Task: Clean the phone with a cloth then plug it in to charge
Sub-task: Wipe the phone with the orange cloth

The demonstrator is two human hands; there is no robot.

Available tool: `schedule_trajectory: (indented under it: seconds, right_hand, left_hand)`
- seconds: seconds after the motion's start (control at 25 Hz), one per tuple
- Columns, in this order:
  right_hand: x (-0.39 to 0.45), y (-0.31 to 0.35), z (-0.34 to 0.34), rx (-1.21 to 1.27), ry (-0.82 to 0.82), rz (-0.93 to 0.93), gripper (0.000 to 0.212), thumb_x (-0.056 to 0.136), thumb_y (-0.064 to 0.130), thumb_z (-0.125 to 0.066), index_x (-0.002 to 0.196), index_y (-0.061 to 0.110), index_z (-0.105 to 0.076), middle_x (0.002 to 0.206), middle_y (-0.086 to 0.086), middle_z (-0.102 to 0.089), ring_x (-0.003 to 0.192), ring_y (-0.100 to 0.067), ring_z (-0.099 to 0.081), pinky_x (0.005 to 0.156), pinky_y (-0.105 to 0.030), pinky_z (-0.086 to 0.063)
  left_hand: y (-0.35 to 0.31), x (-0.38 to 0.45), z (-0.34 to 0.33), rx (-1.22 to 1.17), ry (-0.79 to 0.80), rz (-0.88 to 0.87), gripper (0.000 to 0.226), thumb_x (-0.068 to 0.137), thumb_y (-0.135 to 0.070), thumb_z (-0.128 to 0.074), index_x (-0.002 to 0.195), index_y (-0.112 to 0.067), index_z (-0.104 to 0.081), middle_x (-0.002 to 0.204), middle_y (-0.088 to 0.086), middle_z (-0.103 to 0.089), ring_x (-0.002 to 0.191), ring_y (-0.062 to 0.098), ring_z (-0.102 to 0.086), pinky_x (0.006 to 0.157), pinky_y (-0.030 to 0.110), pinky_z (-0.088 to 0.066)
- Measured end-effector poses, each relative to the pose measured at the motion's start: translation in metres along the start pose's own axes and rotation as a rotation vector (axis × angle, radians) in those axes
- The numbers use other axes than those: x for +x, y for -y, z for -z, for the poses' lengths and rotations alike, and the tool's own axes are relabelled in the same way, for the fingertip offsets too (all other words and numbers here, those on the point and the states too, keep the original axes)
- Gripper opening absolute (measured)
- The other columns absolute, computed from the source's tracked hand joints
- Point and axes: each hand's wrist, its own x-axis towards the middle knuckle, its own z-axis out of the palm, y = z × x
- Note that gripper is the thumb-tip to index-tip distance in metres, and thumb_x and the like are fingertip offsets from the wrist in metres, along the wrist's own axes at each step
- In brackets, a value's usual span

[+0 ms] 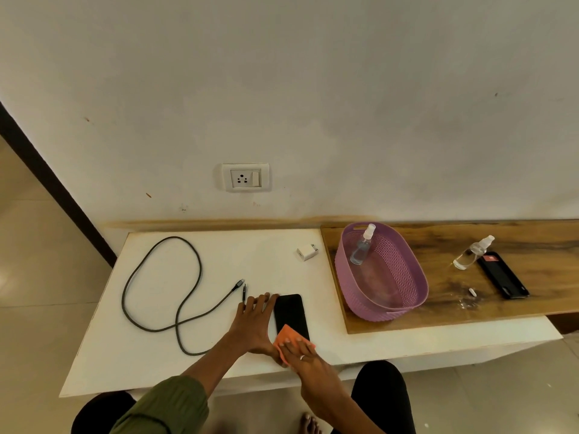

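Now right hand [305, 355] flat on orange cloth [286, 338] atop phone [290, 313], left hand [252, 324] open beside.

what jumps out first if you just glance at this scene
The two hands at the near table edge: the right hand presses an orange cloth onto a black phone, while the left hand lies flat beside it. Next, the purple basket holding a spray bottle on the wooden board, and the looping charging cable at left.
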Motion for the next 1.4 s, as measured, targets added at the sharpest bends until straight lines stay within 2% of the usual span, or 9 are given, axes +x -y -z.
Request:
schedule_trajectory:
  seconds: [0.28, 0.48, 0.6, 0.72, 0.84, 0.96, 1.08, 1.24, 1.4]
  right_hand:
    - [-0.010, -0.030, 0.014, 0.084, -0.117, -0.133, 0.094, 0.091, 0.005, -0.058, 0.152, 0.032, 0.008, 0.162, 0.008, 0.010, 0.150, -0.022, 0.004, 0.119, -0.042, -0.019]
    - [-0.008, -0.029, 0.004, 0.143, -0.175, -0.160, 0.095, 0.089, 0.002, -0.056, 0.152, 0.032, 0.009, 0.156, 0.013, 0.024, 0.150, -0.021, 0.011, 0.120, -0.037, -0.008]
    - [-0.005, -0.013, 0.004, -0.024, -0.260, -0.081, 0.104, 0.080, 0.022, -0.065, 0.151, 0.023, 0.012, 0.162, -0.002, 0.011, 0.149, -0.024, 0.012, 0.116, -0.032, 0.016]
    - [-0.006, -0.003, -0.009, -0.093, -0.176, -0.064, 0.110, 0.069, 0.051, -0.067, 0.152, 0.019, -0.003, 0.158, -0.006, 0.027, 0.149, -0.027, 0.013, 0.119, -0.028, -0.017]
    - [-0.004, -0.015, -0.006, -0.219, -0.182, 0.030, 0.142, 0.047, 0.068, -0.078, 0.153, 0.009, -0.004, 0.162, -0.014, 0.001, 0.149, -0.029, -0.005, 0.119, -0.038, -0.013]
    - [-0.018, -0.027, 0.007, -0.220, -0.004, 0.024, 0.104, 0.060, 0.054, -0.083, 0.147, 0.023, -0.036, 0.154, -0.001, -0.036, 0.140, -0.024, -0.038, 0.113, -0.037, -0.032]
    - [-0.021, -0.043, 0.009, -0.142, 0.032, -0.023, 0.086, 0.091, 0.028, -0.061, 0.154, 0.023, -0.003, 0.163, -0.003, 0.003, 0.150, -0.027, -0.003, 0.121, -0.040, -0.004]
    - [-0.026, -0.032, 0.008, -0.084, -0.153, -0.127, 0.143, 0.012, 0.070, -0.083, 0.140, 0.016, -0.047, 0.136, 0.000, -0.042, 0.116, -0.011, -0.063, 0.083, -0.020, -0.054]
    - [-0.033, -0.027, -0.009, -0.077, -0.251, -0.038, 0.179, 0.012, 0.064, -0.087, 0.150, 0.000, 0.009, 0.160, -0.019, 0.008, 0.145, -0.024, -0.028, 0.101, -0.023, -0.043]
  left_hand:
    - [-0.001, -0.001, -0.002, -0.048, -0.014, 0.015, 0.159, 0.032, -0.094, -0.065, 0.155, -0.027, 0.009, 0.165, 0.002, -0.001, 0.149, 0.035, -0.011, 0.121, 0.054, -0.016]
    - [-0.001, 0.000, -0.001, -0.045, 0.001, 0.017, 0.157, 0.034, -0.094, -0.066, 0.154, -0.028, 0.010, 0.166, 0.002, 0.001, 0.150, 0.036, -0.008, 0.122, 0.055, -0.015]
    - [0.000, 0.001, 0.000, -0.023, -0.008, 0.003, 0.153, 0.039, -0.091, -0.068, 0.155, -0.026, 0.009, 0.164, 0.003, -0.004, 0.148, 0.035, -0.013, 0.121, 0.053, -0.017]
    - [0.003, 0.002, -0.003, -0.013, -0.025, -0.008, 0.146, 0.048, -0.085, -0.069, 0.155, -0.027, 0.011, 0.163, 0.004, -0.005, 0.146, 0.035, -0.015, 0.121, 0.053, -0.017]
    - [0.005, 0.003, -0.005, -0.003, -0.021, -0.004, 0.143, 0.052, -0.083, -0.069, 0.155, -0.027, 0.013, 0.164, 0.004, -0.004, 0.147, 0.035, -0.014, 0.121, 0.052, -0.017]
    - [0.001, 0.001, -0.004, -0.021, -0.013, 0.011, 0.150, 0.043, -0.089, -0.066, 0.155, -0.026, 0.011, 0.164, 0.003, -0.003, 0.147, 0.034, -0.013, 0.121, 0.052, -0.016]
    - [0.001, 0.001, -0.005, -0.060, -0.012, 0.017, 0.159, 0.031, -0.097, -0.060, 0.154, -0.029, 0.013, 0.166, 0.001, 0.003, 0.150, 0.035, -0.008, 0.122, 0.054, -0.014]
    - [0.002, 0.002, -0.006, -0.056, -0.019, 0.017, 0.158, 0.031, -0.098, -0.060, 0.154, -0.029, 0.013, 0.166, 0.001, 0.002, 0.150, 0.035, -0.009, 0.121, 0.054, -0.017]
    - [0.001, 0.001, -0.007, -0.053, -0.046, 0.005, 0.157, 0.032, -0.097, -0.060, 0.155, -0.028, 0.009, 0.165, 0.000, -0.003, 0.148, 0.034, -0.014, 0.121, 0.054, -0.019]
